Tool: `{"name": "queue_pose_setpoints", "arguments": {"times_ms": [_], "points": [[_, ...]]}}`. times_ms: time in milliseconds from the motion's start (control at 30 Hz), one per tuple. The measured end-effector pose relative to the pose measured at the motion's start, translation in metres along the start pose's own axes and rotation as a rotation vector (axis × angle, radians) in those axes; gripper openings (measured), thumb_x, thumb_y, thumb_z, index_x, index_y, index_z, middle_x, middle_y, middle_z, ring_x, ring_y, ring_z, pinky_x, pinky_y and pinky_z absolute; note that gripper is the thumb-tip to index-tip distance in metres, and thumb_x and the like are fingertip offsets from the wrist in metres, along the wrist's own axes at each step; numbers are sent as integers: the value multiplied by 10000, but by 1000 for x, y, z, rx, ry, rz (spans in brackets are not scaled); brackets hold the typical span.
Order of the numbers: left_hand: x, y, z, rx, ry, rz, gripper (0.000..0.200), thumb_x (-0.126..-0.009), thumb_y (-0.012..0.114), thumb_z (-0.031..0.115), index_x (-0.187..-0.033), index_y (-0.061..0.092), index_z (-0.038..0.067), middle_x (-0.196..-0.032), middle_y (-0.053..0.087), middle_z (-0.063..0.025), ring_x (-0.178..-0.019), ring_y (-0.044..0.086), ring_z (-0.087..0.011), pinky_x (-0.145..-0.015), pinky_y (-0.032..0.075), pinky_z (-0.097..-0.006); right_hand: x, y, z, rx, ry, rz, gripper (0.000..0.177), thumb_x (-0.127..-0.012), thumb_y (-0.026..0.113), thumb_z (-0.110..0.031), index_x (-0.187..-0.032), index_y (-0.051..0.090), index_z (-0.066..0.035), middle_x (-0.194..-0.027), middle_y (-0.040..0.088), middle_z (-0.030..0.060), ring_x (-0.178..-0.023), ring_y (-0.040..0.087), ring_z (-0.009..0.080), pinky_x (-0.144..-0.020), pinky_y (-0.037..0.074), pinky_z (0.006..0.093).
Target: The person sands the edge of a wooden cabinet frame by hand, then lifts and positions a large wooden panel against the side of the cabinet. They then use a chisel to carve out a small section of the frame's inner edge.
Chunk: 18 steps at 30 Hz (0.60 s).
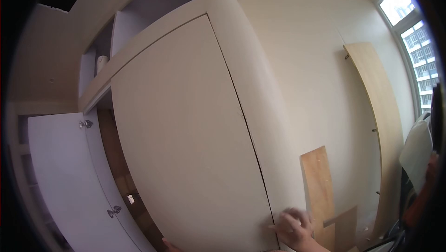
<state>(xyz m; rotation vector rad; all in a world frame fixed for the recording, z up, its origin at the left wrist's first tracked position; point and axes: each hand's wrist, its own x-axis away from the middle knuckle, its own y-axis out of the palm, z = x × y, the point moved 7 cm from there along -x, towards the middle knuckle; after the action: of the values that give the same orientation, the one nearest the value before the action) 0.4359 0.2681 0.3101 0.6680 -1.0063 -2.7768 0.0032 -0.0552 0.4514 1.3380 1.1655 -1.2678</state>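
Note:
A large cream cabinet door (186, 126) fills the middle of the view, nearly closed, with a thin dark gap along its right edge. Close to the lower end of that gap is my right hand (295, 226), its fingers curled and blurred around something thin and pale that I cannot make out. Only a fingertip or two of my left hand (170, 245) shows at the bottom edge of the view, by the door's lower left edge; the rest is hidden.
An open white door (65, 168) with metal hinges (115, 211) stands at the left. Open shelves (153, 1) run above. Wooden boards (320, 182) and a long panel (378, 94) lean on the right wall, near a window (418, 52).

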Motion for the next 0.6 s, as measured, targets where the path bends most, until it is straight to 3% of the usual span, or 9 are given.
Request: {"name": "queue_pose_setpoints", "arguments": {"times_ms": [33, 100, 133, 200, 333, 400, 467, 533, 600], "points": [[3, 2, 0, 41, 33, -51, 842, -1119, 455, 690, -1306, 719, -87, -1317, 750, -174, -1154, 712, -304, -1028, 550, -407, -3, 2, 4, 1, 0, -4, 665, -744, 1014, -423, -1243, 745, -75, -1137, 782, 153, -1094, 757, 298, -891, 596, 426], [3, 6, 3, 125, 116, -133, 857, -1116, 456, 704, -1298, 725, -88, -1314, 752, -170, -1151, 715, -303, -1025, 551, -405, -7, 9, 23, 2, 138, -14, 1167, -765, 964, -562, -1628, 430, 15, -1649, 464, 294, -1501, 472, 480, -1212, 413, 501], [-2, -4, -1, 97, 94, -129, 857, -1116, 456, 704, -1298, 725, -88, -1314, 752, -170, -1151, 715, -303, -1025, 551, -405, -2, 15, 27, 5, 160, -43, 1167, -765, 964, -562, -1628, 430, 15, -1649, 464, 294, -1501, 472, 480, -1212, 413, 501], [-22, -39, -20, -147, -30, 244, 890, -1039, 613, 725, -1268, 734, -127, -1227, 773, -201, -1047, 698, -314, -992, 542, -404, 8, 31, 43, -177, 284, -126, 1416, -718, 984, -594, -1704, 209, 63, -1743, 226, 369, -1599, 289, 560, -1282, 332, 569], [-12, -41, -3, -376, 17, 376, 900, -1045, 592, 735, -1222, 759, -131, -1221, 781, -204, -1074, 719, -308, -991, 542, -398, 10, 34, 47, -209, 383, -151, 1431, -695, 1003, -579, -1705, 221, 66, -1725, 250, 388, -1597, 303, 549, -1282, 324, 584], [11, -8, 18, -323, -14, 295, 940, -1055, 542, 762, -1263, 740, -133, -1247, 774, -210, -1106, 709, -305, -992, 540, -399, -1, 32, 44, -238, 382, -157, 1449, -710, 1002, -563, -1714, 169, 68, -1731, 226, 389, -1612, 269, 547, -1286, 315, 595], [3, -15, 11, -346, 60, 266, 985, -1064, 473, 789, -1317, 709, -134, -1302, 752, -223, -1146, 701, -321, -999, 539, -410, -2, 36, 46, -203, 386, -194, 1451, -721, 998, -549, -1719, 141, 63, -1741, 195, 385, -1619, 251, 544, -1285, 319, 594], [6, -20, 17, -550, -21, 312, 995, -1080, 425, 787, -1352, 683, -135, -1354, 729, -234, -1177, 694, -343, -1008, 538, -430, -1, 38, 39, -198, 358, -224, 1454, -732, 995, -535, -1724, 112, 58, -1752, 165, 380, -1627, 233, 541, -1283, 323, 593], [13, -11, 24, -534, -56, 324, 993, -1087, 406, 782, -1353, 681, -134, -1372, 721, -242, -1184, 693, -360, -1013, 535, -437, -4, 41, 41, -252, 373, -220, 1456, -742, 989, -518, -1729, 79, 46, -1764, 116, 372, -1634, 207, 541, -1280, 327, 597]]}}
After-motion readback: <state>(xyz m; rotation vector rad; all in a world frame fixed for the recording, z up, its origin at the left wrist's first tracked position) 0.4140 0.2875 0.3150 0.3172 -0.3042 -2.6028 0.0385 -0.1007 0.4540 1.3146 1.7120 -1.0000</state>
